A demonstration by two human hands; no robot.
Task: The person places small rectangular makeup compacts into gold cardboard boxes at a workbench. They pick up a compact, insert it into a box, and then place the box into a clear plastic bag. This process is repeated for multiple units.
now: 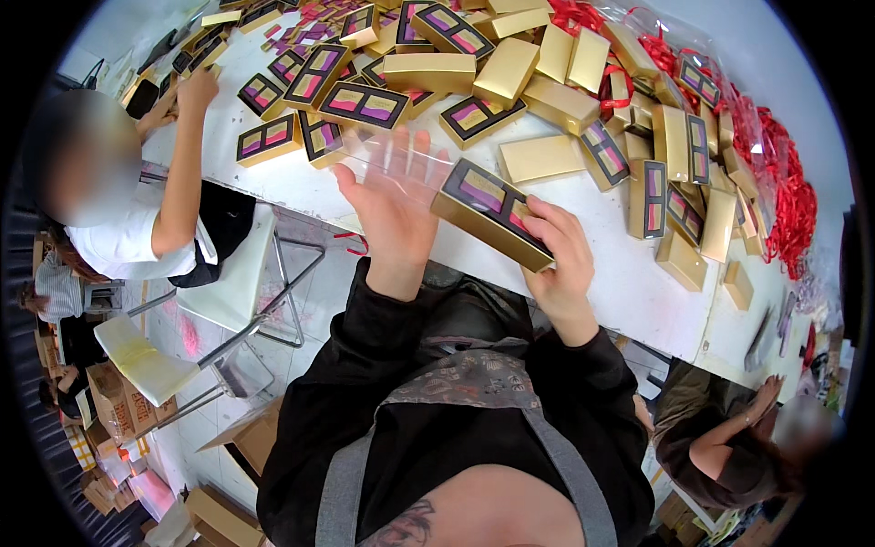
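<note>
My right hand (pixel 561 251) is wrapped round the right end of a gold box (pixel 492 239). The box has a black-framed top with two windows showing purple and pink. My left hand (pixel 392 205) is palm up, its fingers stretched out and apart. A clear plastic sleeve (pixel 415 173) lies across those fingers and reaches to the box's left end. Whether the box's end is inside the sleeve, I cannot tell. Both hands are above the front edge of the white table (pixel 629 283).
Many gold boxes (pixel 428 73) are heaped across the table's far side. Red ribbons (pixel 784 191) and clear plastic lie at the right. A co-worker (pixel 128 201) sits at the left by a white chair (pixel 228 273); another person (pixel 738 447) is at the lower right.
</note>
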